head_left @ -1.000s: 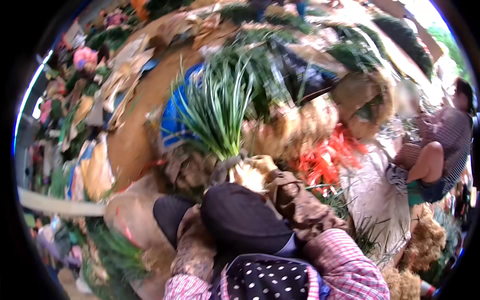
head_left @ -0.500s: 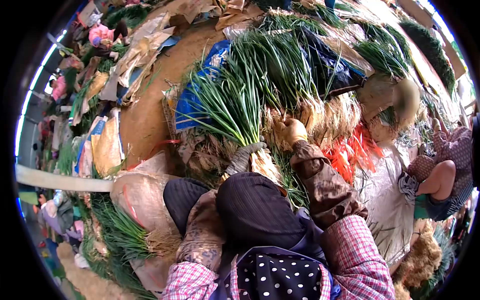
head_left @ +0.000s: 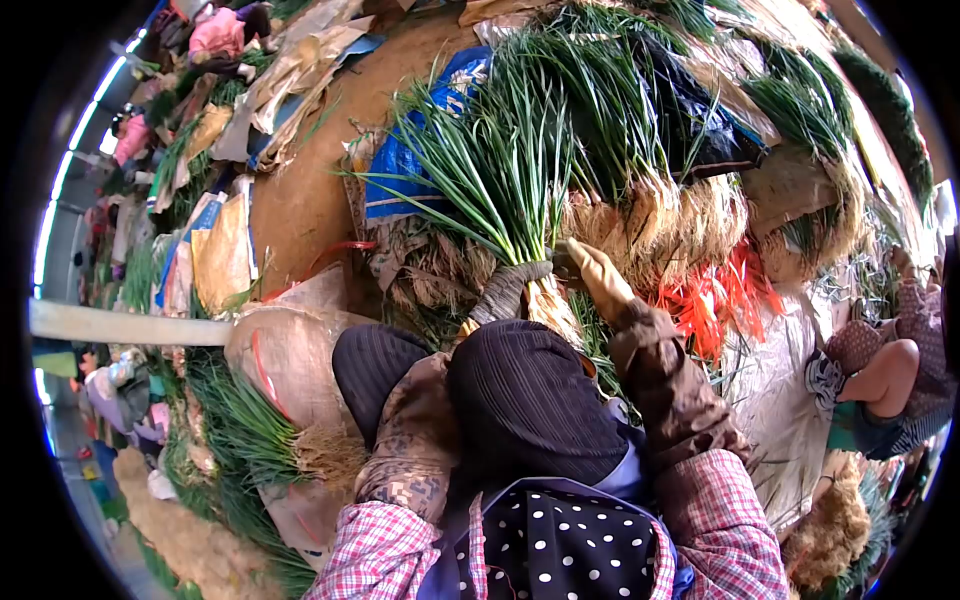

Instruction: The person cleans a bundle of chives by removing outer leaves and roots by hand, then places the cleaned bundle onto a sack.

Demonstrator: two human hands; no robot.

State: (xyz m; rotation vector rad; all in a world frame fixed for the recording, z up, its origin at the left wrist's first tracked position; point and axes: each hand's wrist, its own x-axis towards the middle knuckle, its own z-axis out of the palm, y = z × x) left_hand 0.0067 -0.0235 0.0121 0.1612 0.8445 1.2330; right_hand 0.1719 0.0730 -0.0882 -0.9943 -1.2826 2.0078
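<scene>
A bunch of spring onions (head_left: 515,195) stands upright above my knee, green leaves fanned upward and pale root ends below. My left hand (head_left: 508,290), in a dark grey glove, is wrapped around its lower stems. Just right of those stems is my right hand (head_left: 597,275) in a cream-yellow glove, fingers stretched out toward the bunch. I see nothing held in it; whether its fingertips touch the stems I cannot tell. Behind both hands lies a heap of more spring onions (head_left: 610,130), their straw-coloured roots turned toward me.
Red plastic strips (head_left: 715,305) lie right of my right hand, beside a whitish sheet (head_left: 775,400). A blue sack (head_left: 400,175) sits behind the bunch. Another bunch of onions (head_left: 255,430) rests at left. A person (head_left: 885,370) sits at right; others work at far left.
My right hand has moved from the heap's roots toward the held bunch, and its curled fingers have straightened. My left hand keeps its grip. The whole view has shifted slightly.
</scene>
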